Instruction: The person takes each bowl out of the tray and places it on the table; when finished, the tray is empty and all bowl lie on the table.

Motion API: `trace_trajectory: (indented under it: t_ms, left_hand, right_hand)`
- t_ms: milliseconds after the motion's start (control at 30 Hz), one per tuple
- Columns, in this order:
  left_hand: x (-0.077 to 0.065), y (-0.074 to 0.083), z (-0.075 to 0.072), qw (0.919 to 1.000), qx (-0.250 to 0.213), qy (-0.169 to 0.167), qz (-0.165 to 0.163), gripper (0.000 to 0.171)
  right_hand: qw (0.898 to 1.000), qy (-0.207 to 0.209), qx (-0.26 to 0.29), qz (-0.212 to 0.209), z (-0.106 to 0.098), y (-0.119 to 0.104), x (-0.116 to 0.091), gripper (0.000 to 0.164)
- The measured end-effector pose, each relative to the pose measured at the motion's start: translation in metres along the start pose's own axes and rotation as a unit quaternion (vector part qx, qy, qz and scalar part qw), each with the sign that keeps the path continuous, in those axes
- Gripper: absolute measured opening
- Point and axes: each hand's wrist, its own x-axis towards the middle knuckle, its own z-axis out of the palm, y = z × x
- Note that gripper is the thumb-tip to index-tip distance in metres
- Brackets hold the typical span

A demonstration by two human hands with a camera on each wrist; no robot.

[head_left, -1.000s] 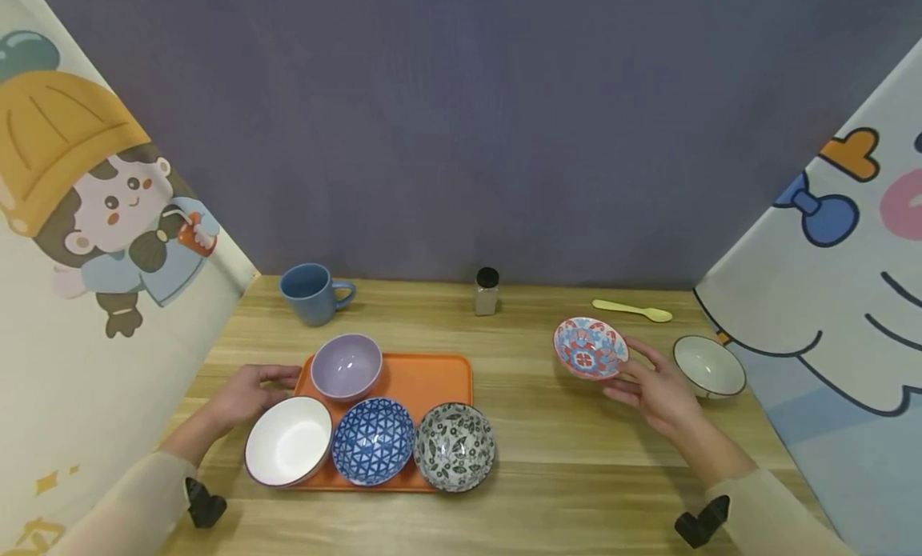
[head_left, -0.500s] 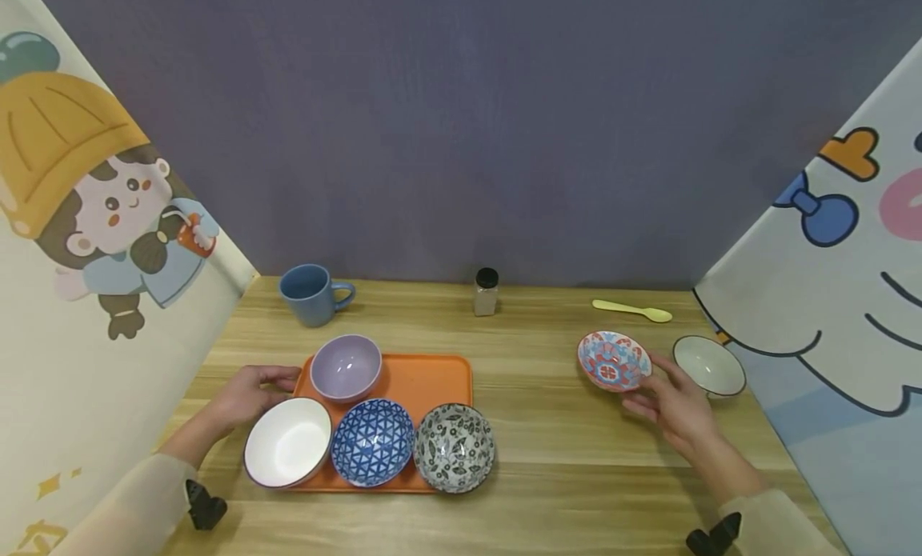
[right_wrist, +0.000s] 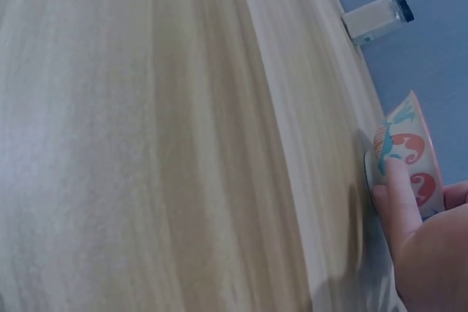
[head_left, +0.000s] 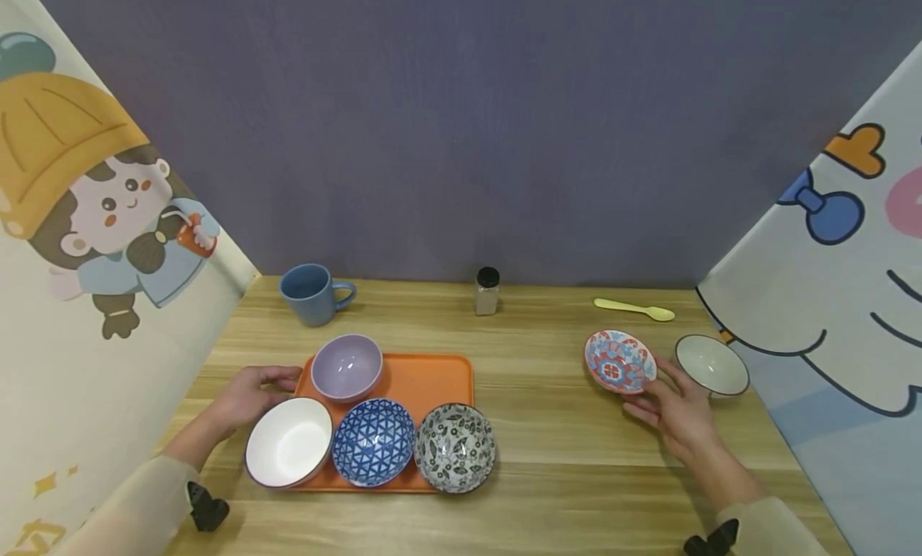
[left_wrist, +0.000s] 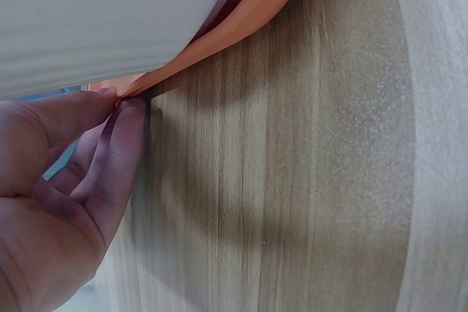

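Note:
In the head view my right hand [head_left: 677, 412] holds a small bowl with a red and blue pattern [head_left: 619, 362] by its right side. The right wrist view has that patterned bowl [right_wrist: 409, 147] close over the wood; whether its foot touches is hard to tell. At the left, my left hand [head_left: 250, 396] pinches the edge of an orange tray [head_left: 425, 374] between thumb and fingers, as the left wrist view shows. On the tray stand a lilac bowl [head_left: 347, 369], a white bowl [head_left: 290, 442], a blue-and-white bowl [head_left: 374, 442] and a black floral bowl [head_left: 455, 448].
A cream bowl with a dark rim [head_left: 711, 366] stands just right of my right hand. Along the back are a blue mug [head_left: 308, 294], a black-capped jar [head_left: 487, 292] and a yellow spoon [head_left: 634, 309]. A grey wall [head_left: 468, 140] closes off the wooden table behind.
My right hand has carried the red and blue bowl to the right and a little nearer to me, towards the cream bowl. The left hand and the tray have stayed put.

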Motion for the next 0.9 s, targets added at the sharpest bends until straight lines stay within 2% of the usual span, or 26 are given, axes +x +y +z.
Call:
trace_trajectory:
  t_ms: [167, 533, 700, 800, 900]
  left_hand:
    - [0.0, 0.0, 0.0, 1.0, 0.004, 0.001, 0.005, 0.045]
    - [0.002, -0.003, 0.001, 1.0, -0.001, 0.001, 0.005, 0.044]
    - [0.003, -0.002, 0.001, 0.9999, 0.001, 0.0, -0.011, 0.044]
    - [0.003, 0.0, 0.0, 0.9998, -0.003, -0.005, -0.022, 0.044]
    - [0.002, 0.003, -0.001, 0.9995, -0.013, -0.013, -0.025, 0.045]
  right_hand:
    - [1.0, -0.012, -0.013, -0.011, 0.0, 0.002, -0.003, 0.07]
    - [0.999, -0.041, -0.034, 0.003, -0.005, -0.004, -0.008, 0.079]
    - [0.994, -0.033, -0.105, 0.001, -0.01, -0.011, -0.011, 0.086]
    - [0.986, -0.024, -0.165, -0.009, -0.011, -0.019, -0.015, 0.089]
    - [0.975, -0.009, -0.221, -0.03, -0.012, -0.029, -0.018, 0.084]
